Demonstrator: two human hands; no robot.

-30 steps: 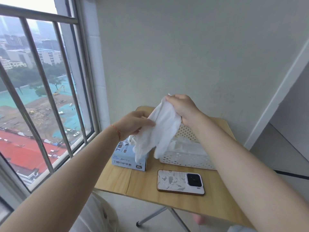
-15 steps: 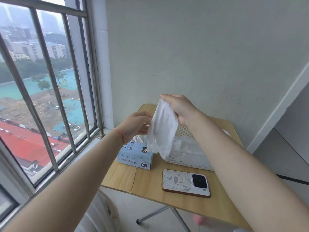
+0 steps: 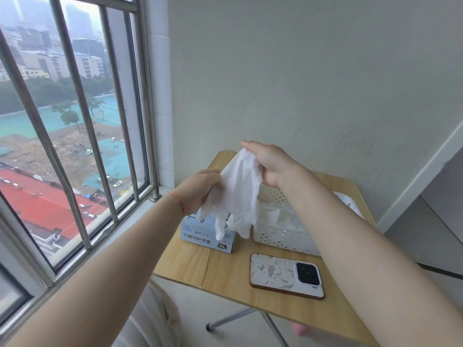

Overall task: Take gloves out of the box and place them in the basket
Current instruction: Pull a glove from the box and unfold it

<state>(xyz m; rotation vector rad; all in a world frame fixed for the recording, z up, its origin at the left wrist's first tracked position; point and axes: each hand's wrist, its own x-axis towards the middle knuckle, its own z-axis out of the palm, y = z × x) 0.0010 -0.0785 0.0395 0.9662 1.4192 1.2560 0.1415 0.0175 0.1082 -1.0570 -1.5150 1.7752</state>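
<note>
White glove (image 3: 238,194) hangs above the box (image 3: 208,234), hiding its opening and part of the basket (image 3: 283,236) at 3 o'clock. Right hand (image 3: 270,164) pinches its cuff; left hand (image 3: 200,191) grips its side.

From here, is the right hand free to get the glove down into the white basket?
Probably yes. The right hand pinches the glove just above the basket, whose top is open; only the left hand, gripping the glove's side, must let go.

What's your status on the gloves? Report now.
Right hand pinches white glove by its cuff; left hand grips its side. Glove hangs above box, not yet in basket. Nothing in the way.
</note>
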